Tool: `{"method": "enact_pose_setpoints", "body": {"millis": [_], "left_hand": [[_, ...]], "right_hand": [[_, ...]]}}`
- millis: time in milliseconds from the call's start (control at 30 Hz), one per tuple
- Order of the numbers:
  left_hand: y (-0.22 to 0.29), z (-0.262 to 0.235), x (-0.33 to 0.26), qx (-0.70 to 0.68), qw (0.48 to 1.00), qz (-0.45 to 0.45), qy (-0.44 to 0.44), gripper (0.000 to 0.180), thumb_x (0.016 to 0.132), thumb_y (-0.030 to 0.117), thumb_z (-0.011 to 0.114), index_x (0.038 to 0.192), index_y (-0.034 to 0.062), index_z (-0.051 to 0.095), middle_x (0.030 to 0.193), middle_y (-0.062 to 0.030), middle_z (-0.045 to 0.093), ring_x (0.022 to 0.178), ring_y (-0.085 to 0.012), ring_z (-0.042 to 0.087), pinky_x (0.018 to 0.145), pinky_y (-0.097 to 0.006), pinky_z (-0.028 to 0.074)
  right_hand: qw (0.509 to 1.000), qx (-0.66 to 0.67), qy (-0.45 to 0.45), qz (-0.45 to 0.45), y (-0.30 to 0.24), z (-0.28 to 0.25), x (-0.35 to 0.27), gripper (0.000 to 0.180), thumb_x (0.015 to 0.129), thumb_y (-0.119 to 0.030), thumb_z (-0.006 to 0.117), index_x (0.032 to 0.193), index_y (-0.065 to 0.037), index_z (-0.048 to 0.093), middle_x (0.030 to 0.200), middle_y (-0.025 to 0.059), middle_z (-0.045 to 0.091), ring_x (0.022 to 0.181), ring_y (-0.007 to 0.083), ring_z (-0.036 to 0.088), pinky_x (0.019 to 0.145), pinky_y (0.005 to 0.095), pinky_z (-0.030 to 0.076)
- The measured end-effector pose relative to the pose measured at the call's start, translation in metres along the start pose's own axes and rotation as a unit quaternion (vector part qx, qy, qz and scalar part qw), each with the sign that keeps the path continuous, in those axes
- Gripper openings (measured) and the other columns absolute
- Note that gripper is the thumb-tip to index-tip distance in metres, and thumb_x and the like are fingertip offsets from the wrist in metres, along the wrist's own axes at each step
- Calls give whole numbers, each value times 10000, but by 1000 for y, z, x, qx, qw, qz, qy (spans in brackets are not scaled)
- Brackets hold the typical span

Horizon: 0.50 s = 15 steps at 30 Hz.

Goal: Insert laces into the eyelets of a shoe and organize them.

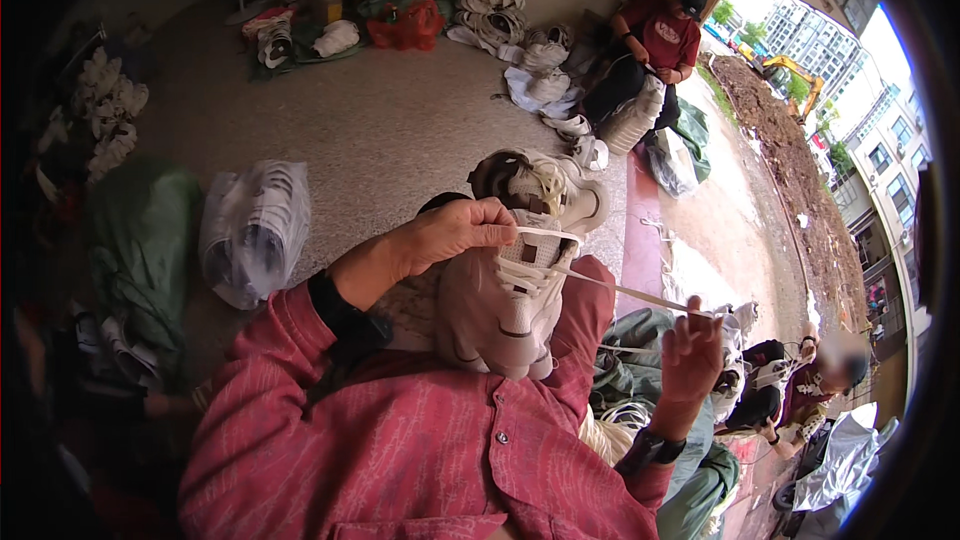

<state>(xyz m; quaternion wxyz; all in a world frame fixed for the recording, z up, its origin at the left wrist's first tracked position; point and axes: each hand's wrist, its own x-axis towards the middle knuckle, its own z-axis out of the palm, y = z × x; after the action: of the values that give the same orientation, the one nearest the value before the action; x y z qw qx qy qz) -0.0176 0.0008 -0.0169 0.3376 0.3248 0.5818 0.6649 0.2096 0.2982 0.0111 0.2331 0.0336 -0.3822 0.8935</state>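
A stack of off-white and beige shoe uppers (500, 315) rests on my lap, with more uppers (545, 190) with brown parts beyond it. My left hand (462, 232) is closed at the lacing, thumb and fingers pinching a white shoelace (640, 294) beside the eyelets. From there the lace loops over the upper and stretches rightward in a nearly straight line. Its far part is held by my right hand (690, 360), raised to the right of my lap with fingers curled round the lace.
A bundle of white laces (612, 430) lies on green sacking at my right. To the left stand a bagged stack of uppers (258, 230) and a green sack (145, 250). A person in dark red (662, 35) sits at the far right; another person (805, 390) works at the right.
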Motion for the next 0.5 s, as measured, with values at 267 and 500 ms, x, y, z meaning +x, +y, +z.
{"method": "enact_pose_setpoints", "body": {"millis": [267,500], "left_hand": [[0,5,0,22,999,22,23,182,924,230,683,983,61,654,942,29,593,920,-71,528,858,-235,425],[3,10,0,159,982,94,25,162,895,184,715,905,47,629,890,38,540,867,-65,505,794,-230,423]], "right_hand": [[974,164,45,-150,-72,-98,-39,245,1041,-206,456,1098,8,564,1063,89,583,713,125,527,572,256,425],[961,14,213,-173,-78,-179,-43,265,1003,-72,498,1240,35,549,1021,134,655,880,196,639,799,307,554]]}}
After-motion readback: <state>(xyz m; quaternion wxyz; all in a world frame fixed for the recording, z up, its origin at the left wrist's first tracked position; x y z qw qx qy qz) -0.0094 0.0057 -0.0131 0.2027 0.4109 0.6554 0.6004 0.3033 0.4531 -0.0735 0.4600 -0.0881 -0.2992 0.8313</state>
